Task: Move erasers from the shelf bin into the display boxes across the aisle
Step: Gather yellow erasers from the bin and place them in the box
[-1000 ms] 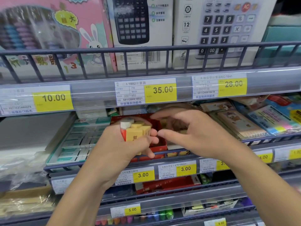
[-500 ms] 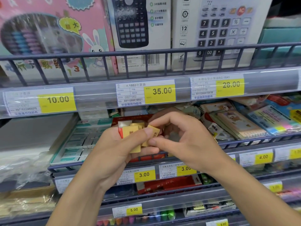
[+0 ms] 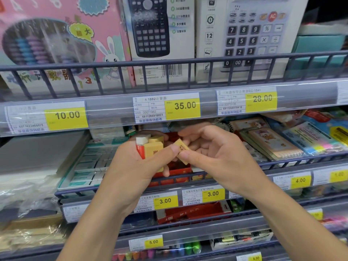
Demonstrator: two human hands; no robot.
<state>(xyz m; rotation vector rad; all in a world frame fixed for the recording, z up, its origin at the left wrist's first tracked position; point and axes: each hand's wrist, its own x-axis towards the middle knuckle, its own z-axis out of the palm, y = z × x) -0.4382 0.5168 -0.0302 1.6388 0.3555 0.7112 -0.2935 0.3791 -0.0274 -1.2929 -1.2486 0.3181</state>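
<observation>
Facing wire shop shelves (image 3: 169, 62) with yellow price tags (image 3: 182, 108), our left hand (image 3: 131, 172) grips stacked erasers (image 3: 152, 147). Our right hand (image 3: 216, 157) pinches one eraser (image 3: 181, 148) above the red bin (image 3: 177, 170).

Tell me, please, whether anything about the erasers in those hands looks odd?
One yellow eraser sits tilted between the left hand and right hand, apart from the upright stack the left hand grips.

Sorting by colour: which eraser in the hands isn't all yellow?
The white-tipped eraser with a red sleeve, leftmost in the left hand's bundle; the other erasers there are yellow.
</observation>
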